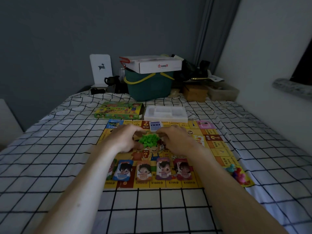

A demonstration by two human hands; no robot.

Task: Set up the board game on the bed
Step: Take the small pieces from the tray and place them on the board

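Observation:
A yellow game board (217, 149) lies flat on the checked bed sheet. At its middle sits a heap of small green pieces (148, 141). My left hand (125, 139) and my right hand (175, 141) cup the heap from either side, fingers curved around it. Several stacks of character cards (143, 171) line the near edge of the board. A blue-and-white card deck (155, 125) rests at the far edge. White dice (161, 147) lie beside the heap. Coloured pawns (238, 173) cluster at the board's near right corner.
Beyond the board lie the green game box (118, 110) and a white plastic insert tray (166, 113). At the head of the bed stand a teal basket (148, 86) topped by a white carton (157, 65), plus cluttered boxes to the right. A white wall runs along the right.

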